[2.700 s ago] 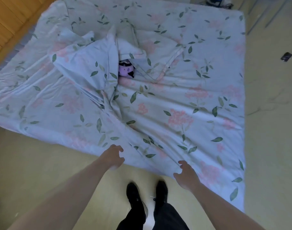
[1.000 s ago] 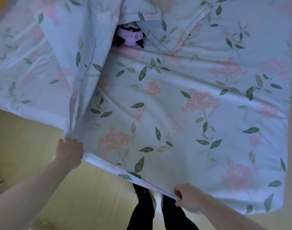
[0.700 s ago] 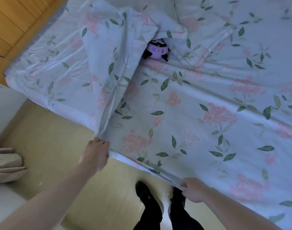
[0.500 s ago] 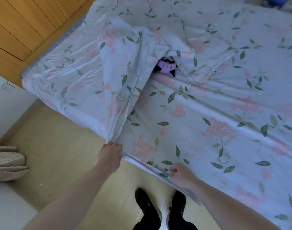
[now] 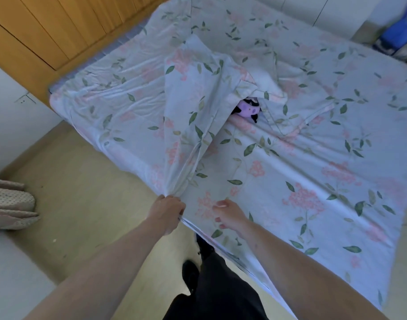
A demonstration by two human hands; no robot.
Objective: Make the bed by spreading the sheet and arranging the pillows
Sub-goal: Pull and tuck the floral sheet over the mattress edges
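We see the floral sheet [image 5: 278, 176] spread over the bed, bunched into a ridge mid-left. L hand [image 5: 166, 212] grips the sheet's near edge where the fold gathers. R hand [image 5: 230, 213] rests on the sheet just beside it, fingers loosely bent, not gripping anything. Purple plush toy [image 5: 248, 109] peeks out under a raised fold. No pillow ID'd for sure. No readable writing or brands.

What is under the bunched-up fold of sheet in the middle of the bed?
A purple plush toy peeks out from beneath the raised fold; only its head shows, the rest is covered.
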